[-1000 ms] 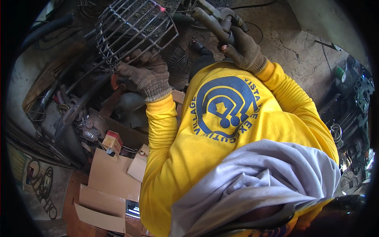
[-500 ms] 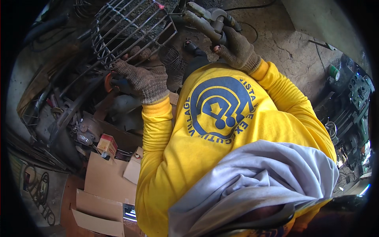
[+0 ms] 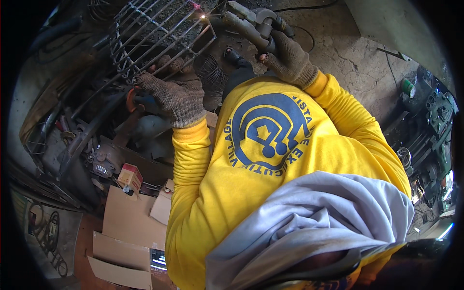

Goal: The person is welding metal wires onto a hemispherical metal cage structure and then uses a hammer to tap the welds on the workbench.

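Roughly leftmost: dark motor-like casing (image 3: pixel 105 162) with pale vents, well apart from the left grip (image 3: pixel 176 94), on its wearer's side and off to its left. Small red-and-tan carton (image 3: pixel 129 178) nearer that grip; opened cardboard box (image 3: pixel 133 217) just beyond the carton, toward the wearer. Orange curved piece (image 3: pixel 131 100) just beside the grip's left edge; contact, cannot tell. Steel-rod cage (image 3: pixel 154 34) reaching forward from the left grip: dark parallel rods, rounded at left. Left grip, gloved in brown knit, fingers curled closed on the cage's near edge, some rods hidden by the hand. Bright spark (image 3: pixel 203 16) between the two grips and forward of them, at the cage's right side. Yellow shirt (image 3: pixel 270 130) behind both grips. Welding electrode holder (image 3: pixel 246 30) pointing forward-left out of the right grip (image 3: pixel 292 58), nose near the spark. Right grip, same brown knit, wrapped closed round the handle. Cracked concrete floor (image 3: pixel 348 58) right of it. Farther right, well apart: green can (image 3: pixel 408 88) beside dark metal parts (image 3: pixel 437 113).
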